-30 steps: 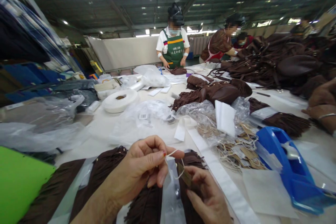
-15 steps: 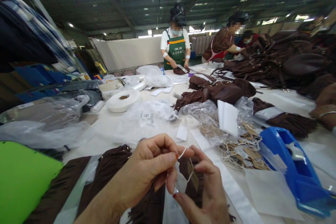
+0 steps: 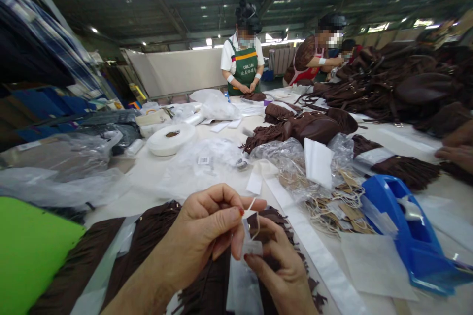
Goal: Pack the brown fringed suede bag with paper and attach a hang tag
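In the lower middle, my left hand (image 3: 212,226) pinches a white string (image 3: 257,224) between thumb and fingers. Close beside it, my right hand (image 3: 283,266) holds a small whitish tag (image 3: 254,248) by its edge, the thumb in front. The string runs in a loop from the left fingertips down toward the tag; how it is attached is not clear. Under both hands lies a dark brown fringed bag (image 3: 207,278) with a white wrap (image 3: 244,285) around it. Another brown fringed bundle (image 3: 88,251) with a pale band lies to the left.
To the right are a blue tape dispenser (image 3: 414,236), a pile of stringed tags (image 3: 342,206) and white paper sheets (image 3: 373,261). A white tape roll (image 3: 172,139) and plastic bags (image 3: 209,157) lie ahead. Brown bags (image 3: 306,128) are farther off. Co-workers (image 3: 244,66) stand across the table.
My right hand has moved left toward my left hand, and its spread fingers have closed on the tag. The string loop looks narrower. Across the table, a co-worker has raised their hands.
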Motion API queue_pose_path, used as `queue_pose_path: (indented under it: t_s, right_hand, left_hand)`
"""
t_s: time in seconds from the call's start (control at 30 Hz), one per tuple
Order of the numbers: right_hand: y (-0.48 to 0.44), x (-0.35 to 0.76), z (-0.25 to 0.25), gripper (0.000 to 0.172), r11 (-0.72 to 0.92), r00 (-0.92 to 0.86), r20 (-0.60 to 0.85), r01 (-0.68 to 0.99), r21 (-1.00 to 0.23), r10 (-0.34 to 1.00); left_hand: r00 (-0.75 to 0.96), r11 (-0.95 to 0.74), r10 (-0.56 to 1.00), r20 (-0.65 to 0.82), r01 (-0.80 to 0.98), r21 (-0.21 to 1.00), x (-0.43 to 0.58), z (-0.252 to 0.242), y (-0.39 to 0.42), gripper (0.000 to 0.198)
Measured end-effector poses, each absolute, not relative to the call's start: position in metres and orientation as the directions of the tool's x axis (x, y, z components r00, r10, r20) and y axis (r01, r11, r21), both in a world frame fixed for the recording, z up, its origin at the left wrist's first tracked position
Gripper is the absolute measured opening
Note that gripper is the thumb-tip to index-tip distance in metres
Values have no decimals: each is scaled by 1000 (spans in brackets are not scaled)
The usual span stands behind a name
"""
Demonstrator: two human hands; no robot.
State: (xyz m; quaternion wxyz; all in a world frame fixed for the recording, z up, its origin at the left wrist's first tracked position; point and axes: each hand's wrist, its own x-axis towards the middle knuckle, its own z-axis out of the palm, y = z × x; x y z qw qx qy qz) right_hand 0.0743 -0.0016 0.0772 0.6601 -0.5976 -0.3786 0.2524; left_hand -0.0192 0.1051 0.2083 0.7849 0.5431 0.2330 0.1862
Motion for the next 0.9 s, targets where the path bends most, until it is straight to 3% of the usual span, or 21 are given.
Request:
queue_pose_path:
  t_s: [0.17,0.27,0.37,0.4,0.5,0.57,0.63,0.77,0.83,0.9]
  right_hand:
    - [-3,79,66,26,49,523,14,-54,-997,852]
    - [-6,84,63,28,6,485,-1,-12,-1000,875]
    - [-13,89,68,13,-41,449,14,112,-993,893]
    - [-14,91,73,15,-44,452,31,155,-987,891]
    - [-11,94,97,59,52,446,128,179,-982,886]
    - [-1,92,120,64,174,379,205,115,-978,902]
    - [15,88,142,63,263,276,255,9,-965,927]
    - [45,78,163,51,226,67,217,-172,-959,974]
    - [53,75,160,38,240,83,235,-68,-968,969]
    - [59,74,153,30,326,126,350,175,-929,928]
  left_hand:
    - [817,282,545,-186,31,959,-24,208,108,21]
    - [769,148,617,-170,98,984,-26,210,110,22]
    - [730,92,663,-165,139,986,-28,213,112,20]
    - [731,88,660,-173,153,984,-28,213,112,19]
    - [760,39,616,-206,232,972,-29,217,111,16]
    - [772,-79,608,-187,292,953,-30,220,110,12]
    - [771,-275,634,-59,296,915,-32,224,110,10]
    - [751,-592,632,193,306,746,-43,228,114,16]
    - [733,-590,657,175,356,724,-51,226,120,17]
    - [687,-519,716,128,400,756,-58,220,125,14]
